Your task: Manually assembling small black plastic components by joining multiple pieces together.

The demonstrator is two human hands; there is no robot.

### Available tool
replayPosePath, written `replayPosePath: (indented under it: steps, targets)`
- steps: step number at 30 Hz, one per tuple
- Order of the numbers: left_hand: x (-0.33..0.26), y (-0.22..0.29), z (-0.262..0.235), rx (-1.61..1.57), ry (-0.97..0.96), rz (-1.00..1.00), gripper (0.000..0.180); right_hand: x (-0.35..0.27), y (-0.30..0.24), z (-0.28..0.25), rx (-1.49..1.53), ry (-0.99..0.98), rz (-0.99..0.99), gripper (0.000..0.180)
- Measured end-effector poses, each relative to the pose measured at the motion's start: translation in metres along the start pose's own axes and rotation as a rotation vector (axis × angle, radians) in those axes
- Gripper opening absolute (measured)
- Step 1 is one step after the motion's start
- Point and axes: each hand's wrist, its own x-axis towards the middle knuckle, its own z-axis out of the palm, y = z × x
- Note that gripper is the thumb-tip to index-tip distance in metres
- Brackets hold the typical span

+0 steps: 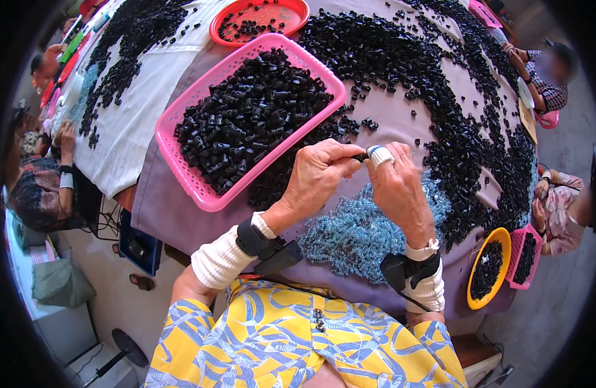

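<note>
My left hand (317, 173) and my right hand (401, 191) meet above the table, fingertips pinched together. Between them is a small black plastic piece (360, 156), mostly covered by the fingers. One finger of my right hand wears a white cloth wrap with a blue stripe. Under and between my wrists lies a heap of small bluish metal springs (353, 234). A pink perforated basket (181, 169) full of black plastic pieces (249, 116) stands just left of my hands.
Loose black pieces (388, 52) cover much of the cloth-topped table. A red tray (298, 14) stands beyond the basket. At right are a yellow tray (474, 284) and a smaller pink basket (532, 258). Other people sit along both sides.
</note>
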Motion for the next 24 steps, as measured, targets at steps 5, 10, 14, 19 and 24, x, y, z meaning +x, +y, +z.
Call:
replayPosePath:
  steps: [5,10,14,19,24]
  targets:
    - [-0.003,-0.002,0.003,-0.017,0.065,0.08,0.021,0.001,0.0,0.001,0.07,0.011,-0.013,0.01]
    - [-0.006,-0.009,0.003,0.053,0.068,0.103,0.023,-0.003,0.004,0.011,0.224,0.004,0.075,0.008]
    - [-0.004,-0.004,0.003,0.088,0.081,0.042,0.023,0.002,0.011,0.014,0.24,0.017,0.047,0.007]
    - [-0.003,-0.008,0.0,0.031,0.065,-0.001,0.022,0.007,0.007,0.007,0.118,-0.003,-0.032,0.006]
    - [-0.004,-0.006,0.002,0.028,0.088,0.028,0.022,0.004,0.01,0.006,0.174,-0.018,-0.065,0.008]
